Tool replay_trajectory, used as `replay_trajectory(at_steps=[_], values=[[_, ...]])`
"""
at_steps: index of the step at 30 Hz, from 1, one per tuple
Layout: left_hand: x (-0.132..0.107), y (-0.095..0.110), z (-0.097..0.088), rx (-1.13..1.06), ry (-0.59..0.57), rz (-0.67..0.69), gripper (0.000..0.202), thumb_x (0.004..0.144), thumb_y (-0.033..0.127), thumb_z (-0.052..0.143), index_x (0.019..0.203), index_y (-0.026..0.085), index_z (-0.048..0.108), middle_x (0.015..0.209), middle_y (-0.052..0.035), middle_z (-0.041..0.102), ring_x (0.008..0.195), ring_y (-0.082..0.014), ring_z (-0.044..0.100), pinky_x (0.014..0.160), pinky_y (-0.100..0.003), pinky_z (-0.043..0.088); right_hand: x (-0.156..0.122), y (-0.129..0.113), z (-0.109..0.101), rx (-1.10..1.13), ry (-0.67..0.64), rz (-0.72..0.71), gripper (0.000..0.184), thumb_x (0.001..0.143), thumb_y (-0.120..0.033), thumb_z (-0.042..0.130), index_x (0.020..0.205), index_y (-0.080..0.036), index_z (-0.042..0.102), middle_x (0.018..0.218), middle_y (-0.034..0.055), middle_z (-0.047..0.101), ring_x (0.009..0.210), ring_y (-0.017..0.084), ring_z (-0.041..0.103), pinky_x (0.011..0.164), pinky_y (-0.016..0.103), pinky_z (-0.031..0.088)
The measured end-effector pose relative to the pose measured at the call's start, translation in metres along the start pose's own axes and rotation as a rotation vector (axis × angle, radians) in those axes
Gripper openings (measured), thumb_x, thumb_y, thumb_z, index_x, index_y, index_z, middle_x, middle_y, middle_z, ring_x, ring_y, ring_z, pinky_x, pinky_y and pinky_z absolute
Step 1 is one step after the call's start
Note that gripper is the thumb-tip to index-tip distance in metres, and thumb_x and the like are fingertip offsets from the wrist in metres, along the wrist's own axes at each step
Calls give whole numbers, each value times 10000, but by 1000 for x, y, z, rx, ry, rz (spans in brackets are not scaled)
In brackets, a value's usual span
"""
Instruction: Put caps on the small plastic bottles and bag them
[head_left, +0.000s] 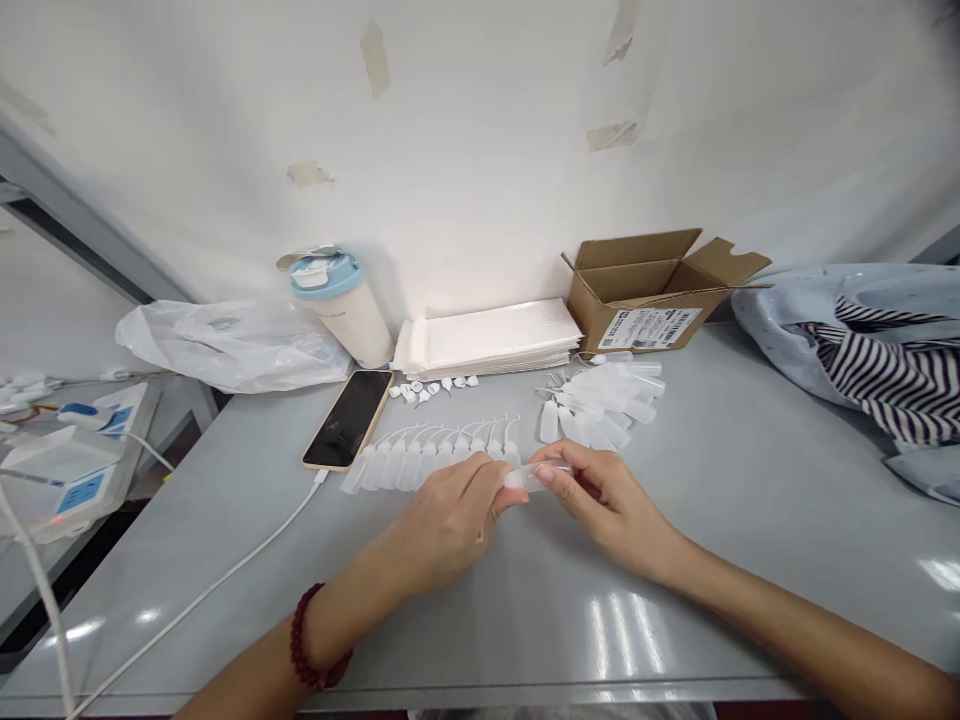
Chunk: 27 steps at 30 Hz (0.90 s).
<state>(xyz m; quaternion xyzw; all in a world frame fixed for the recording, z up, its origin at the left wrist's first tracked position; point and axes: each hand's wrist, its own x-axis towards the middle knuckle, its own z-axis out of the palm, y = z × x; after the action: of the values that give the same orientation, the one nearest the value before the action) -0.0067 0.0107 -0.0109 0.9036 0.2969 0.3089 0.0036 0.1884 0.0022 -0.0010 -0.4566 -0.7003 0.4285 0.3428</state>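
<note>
Left hand (450,520), right hand (600,500), both pinching one small bottle (534,476); bottle row (427,460), phone (349,418), carton (652,290) beyond.

On table (750,480): phone (349,420) left of centre, bottle row (431,460) just right of it, bottle pile (607,400) further right. Caps (431,390) behind row, sheet stack (491,338) behind caps. Cup (341,305) left of stack, box (652,290) right. Clothing (862,350) far right. Left hand (450,525) and right hand (607,500) meet on single bottle (536,475) before row.
</note>
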Motion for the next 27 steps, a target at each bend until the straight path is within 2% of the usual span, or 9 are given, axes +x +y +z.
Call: replay_trajectory(at_steps=[6, 8, 12, 15, 17, 20, 22, 25, 27], values=[[-5, -6, 6, 254, -14, 173, 77, 949, 182, 424, 930, 147, 490, 711, -23, 547, 634, -148, 528, 530, -263, 418, 5, 0, -6, 237, -113, 219, 397, 871, -537, 457, 716, -176, 508, 482, -93, 263, 427, 64, 236, 403, 213, 205], [-3, -5, 6, 176, -26, 116, 116, 954, 213, 416, 904, 152, 501, 689, -11, 542, 606, -136, 515, 521, -252, 418, 7, 3, -7, 299, -132, 267, 412, 847, -546, 492, 647, -192, 430, 477, -97, 256, 420, 60, 232, 400, 210, 214], [7, -5, 0, -107, -117, -193, 191, 942, 284, 444, 818, 173, 538, 664, 12, 558, 566, -107, 503, 522, -217, 421, 13, 6, -12, 352, -124, 283, 447, 851, -524, 494, 583, -198, 349, 504, -79, 324, 430, 59, 302, 437, 215, 300], [11, -18, -8, -149, -100, -412, 138, 916, 243, 470, 875, 180, 587, 773, -9, 639, 662, -121, 573, 603, -222, 455, 17, 4, -24, 139, 96, 154, 381, 871, -478, 485, 645, -173, 515, 551, -43, 463, 483, 80, 423, 508, 229, 370], [11, -34, -12, -73, -34, -525, 157, 905, 239, 463, 881, 171, 602, 851, -37, 659, 713, -145, 590, 628, -244, 463, 20, 4, -37, 12, 329, 99, 298, 854, -452, 518, 834, -174, 624, 610, -23, 552, 516, 100, 485, 520, 236, 402], [7, -63, -18, 96, -7, -601, 219, 889, 236, 426, 945, 141, 616, 965, -93, 650, 836, -204, 596, 763, -328, 477, 27, 13, -59, -193, 631, 26, 308, 840, -424, 533, 959, -179, 676, 748, 27, 660, 592, 141, 565, 553, 261, 449], [4, -80, -21, 111, -81, -622, 278, 885, 243, 393, 971, 123, 628, 1013, -123, 643, 947, -249, 583, 842, -384, 462, 33, 24, -72, -411, 783, 4, 311, 836, -388, 530, 1000, -175, 688, 879, 62, 699, 683, 178, 604, 611, 293, 473], [1, -94, -21, 70, -172, -603, 332, 883, 261, 368, 1007, 127, 646, 1114, -127, 628, 1033, -263, 566, 904, -409, 449, 40, 41, -85, -642, 832, 31, 320, 816, -344, 520, 980, -137, 700, 961, 116, 710, 798, 246, 633, 723, 368, 476], [0, -95, -20, 57, -207, -596, 374, 898, 284, 340, 1049, 123, 641, 1194, -137, 592, 1106, -272, 532, 960, -428, 415, 43, 47, -89, -729, 784, 73, 312, 805, -316, 506, 949, -124, 704, 960, 135, 709, 856, 280, 633, 766, 394, 456]])
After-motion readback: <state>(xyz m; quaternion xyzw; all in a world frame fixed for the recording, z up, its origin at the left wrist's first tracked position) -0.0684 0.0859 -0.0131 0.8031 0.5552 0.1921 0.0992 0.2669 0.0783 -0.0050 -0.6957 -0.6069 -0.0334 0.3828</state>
